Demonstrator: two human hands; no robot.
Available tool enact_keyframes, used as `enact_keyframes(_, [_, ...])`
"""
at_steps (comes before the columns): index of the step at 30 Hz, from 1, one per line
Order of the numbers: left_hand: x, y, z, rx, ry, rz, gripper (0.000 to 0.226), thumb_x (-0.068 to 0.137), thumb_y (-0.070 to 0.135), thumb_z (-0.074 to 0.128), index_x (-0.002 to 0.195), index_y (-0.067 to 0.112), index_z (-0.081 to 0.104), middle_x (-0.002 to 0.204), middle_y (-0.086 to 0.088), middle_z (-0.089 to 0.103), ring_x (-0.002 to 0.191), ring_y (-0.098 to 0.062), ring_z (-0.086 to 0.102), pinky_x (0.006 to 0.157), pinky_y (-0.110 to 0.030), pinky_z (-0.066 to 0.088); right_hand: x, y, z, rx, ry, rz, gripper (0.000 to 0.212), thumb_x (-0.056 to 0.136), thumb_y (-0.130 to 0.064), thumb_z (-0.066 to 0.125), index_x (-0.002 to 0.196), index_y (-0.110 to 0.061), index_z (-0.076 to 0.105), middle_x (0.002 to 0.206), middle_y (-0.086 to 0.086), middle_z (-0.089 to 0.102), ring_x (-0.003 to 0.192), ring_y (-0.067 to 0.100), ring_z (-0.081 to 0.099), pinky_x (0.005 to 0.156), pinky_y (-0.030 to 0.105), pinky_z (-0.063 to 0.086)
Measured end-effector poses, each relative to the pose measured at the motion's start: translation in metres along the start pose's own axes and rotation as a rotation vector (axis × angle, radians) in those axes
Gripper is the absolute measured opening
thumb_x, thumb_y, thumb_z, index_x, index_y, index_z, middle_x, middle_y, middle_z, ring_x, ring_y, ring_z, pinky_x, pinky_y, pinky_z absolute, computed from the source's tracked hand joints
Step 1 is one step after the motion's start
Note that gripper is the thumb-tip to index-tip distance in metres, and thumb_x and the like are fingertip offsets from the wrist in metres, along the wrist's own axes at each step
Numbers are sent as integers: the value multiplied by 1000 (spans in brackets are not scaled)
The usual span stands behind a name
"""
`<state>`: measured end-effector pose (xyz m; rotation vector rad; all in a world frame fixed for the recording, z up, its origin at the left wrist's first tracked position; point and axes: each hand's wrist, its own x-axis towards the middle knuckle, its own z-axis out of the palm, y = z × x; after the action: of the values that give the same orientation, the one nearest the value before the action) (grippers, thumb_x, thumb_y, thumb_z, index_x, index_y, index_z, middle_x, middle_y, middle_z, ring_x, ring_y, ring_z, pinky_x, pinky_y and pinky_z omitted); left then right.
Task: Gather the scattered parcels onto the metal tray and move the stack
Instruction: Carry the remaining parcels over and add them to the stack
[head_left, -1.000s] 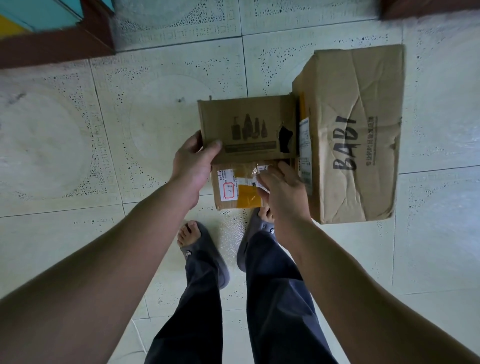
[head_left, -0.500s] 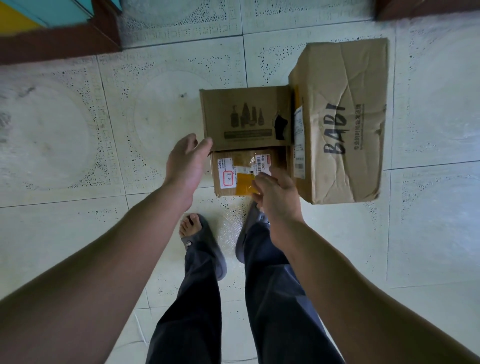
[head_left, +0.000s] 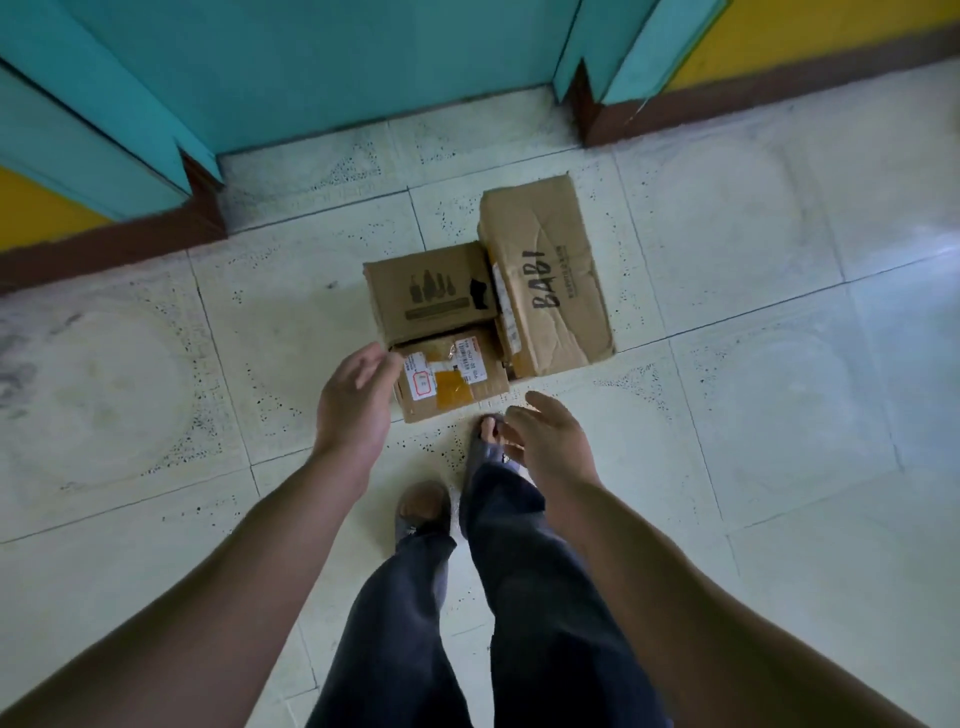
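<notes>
floor (head_left: 156, 389): pale speckled tile; it carries all three parcels, pushed into one tight cluster, probably so you can lift them together.
door (head_left: 337, 67): teal, set in a recess just beyond the cluster.
BABI box (head_left: 550, 291): the biggest parcel, crumpled, on the right. Its long side is flush against the other two, so it works as a backstop.
bottle-print box (head_left: 431, 291): mid-size, far left of the cluster, touching the BABI box.
taped parcel (head_left: 452, 384): the smallest, with white labels and yellow tape. It sits nearest you, tucked against both other boxes.
left hand (head_left: 356, 405): fingers loose and spread, holding nothing. It is just beside the taped parcel's left edge; can't tell if it touches.
right hand (head_left: 548, 441): fingers relaxed and spread, empty. It hangs over your right foot, near the parcel's front corner but clear of it.
metal tray: not in view; can't tell whether it's under the boxes.
step: parcels look grouped, and neither of your hands grips anything. My guess is the carry isn't started.
</notes>
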<state>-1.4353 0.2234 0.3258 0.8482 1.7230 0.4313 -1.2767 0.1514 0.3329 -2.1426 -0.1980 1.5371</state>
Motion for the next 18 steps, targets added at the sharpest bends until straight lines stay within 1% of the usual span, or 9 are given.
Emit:
enact_keyframes(1, [-11, 7, -2, 8, -36, 28, 41, 97, 39, 52, 136, 26, 52, 134, 5, 57, 114, -19, 57, 79, -25, 44, -13, -2, -8, 34, 24, 17, 19, 85, -20, 58, 102, -27, 64, 105, 2, 69, 104, 25, 64, 95, 49, 52])
enact_keyframes(2, [-26, 18, -7, 10, -67, 50, 40, 97, 38, 53, 135, 25, 53, 133, 5, 57, 114, -18, 57, 76, -21, 43, -30, -4, -17, 58, 46, 26, 17, 84, -21, 59, 99, -28, 62, 108, 3, 68, 104, 26, 64, 96, 49, 51])
enact_keyframes(4, [-59, 41, -15, 2, -137, 122, 37, 98, 36, 53, 133, 25, 54, 133, 3, 59, 115, -16, 58, 81, -21, 46, -72, -13, -38, 129, 98, 10, 28, 88, -19, 60, 116, -25, 58, 117, 3, 66, 107, 23, 63, 97, 45, 52])
enact_keyframes(5, [-67, 47, -17, -9, -154, 138, 35, 97, 35, 54, 131, 26, 56, 132, 1, 60, 115, -16, 58, 86, -24, 48, -84, -14, -44, 145, 99, 2, 34, 92, -17, 59, 125, -21, 56, 119, 3, 65, 108, 21, 64, 98, 42, 52])
enact_keyframes(7, [-90, 69, -22, -18, -208, 150, 31, 97, 35, 55, 127, 28, 57, 130, 1, 62, 112, -15, 60, 94, -33, 49, -114, -20, -62, 160, 114, -21, 38, 94, -15, 59, 131, -16, 55, 116, 1, 66, 106, 20, 65, 98, 39, 52])
enact_keyframes(10, [-133, 103, -29, 15, -321, 192, 25, 98, 36, 53, 122, 31, 58, 124, 3, 64, 106, -14, 61, 90, -35, 50, -164, -26, -96, 246, 147, -53, 35, 95, -13, 60, 129, -13, 56, 112, 4, 67, 103, 21, 67, 93, 34, 54])
enact_keyframes(12, [-158, 125, -27, 29, -367, 222, 25, 99, 35, 52, 122, 29, 58, 119, 3, 65, 105, -12, 61, 85, -30, 50, -194, -28, -117, 368, 193, -70, 33, 96, -11, 59, 129, -10, 56, 117, 9, 66, 105, 23, 66, 95, 36, 53])
enact_keyframes(15, [-182, 139, -21, 20, -416, 193, 22, 100, 32, 51, 120, 26, 58, 114, 3, 66, 106, -12, 61, 78, -24, 48, -217, -26, -137, 443, 205, -81, 33, 96, -11, 59, 129, -7, 56, 118, 10, 66, 106, 24, 66, 96, 37, 53])
enact_keyframes(18, [-222, 168, 0, 95, -489, 233, 26, 98, 36, 52, 119, 23, 62, 110, 4, 68, 102, -15, 63, 84, -31, 50, -249, -21, -174, 496, 246, -120, 36, 96, -14, 59, 131, -6, 55, 117, 7, 66, 105, 22, 66, 92, 35, 54])
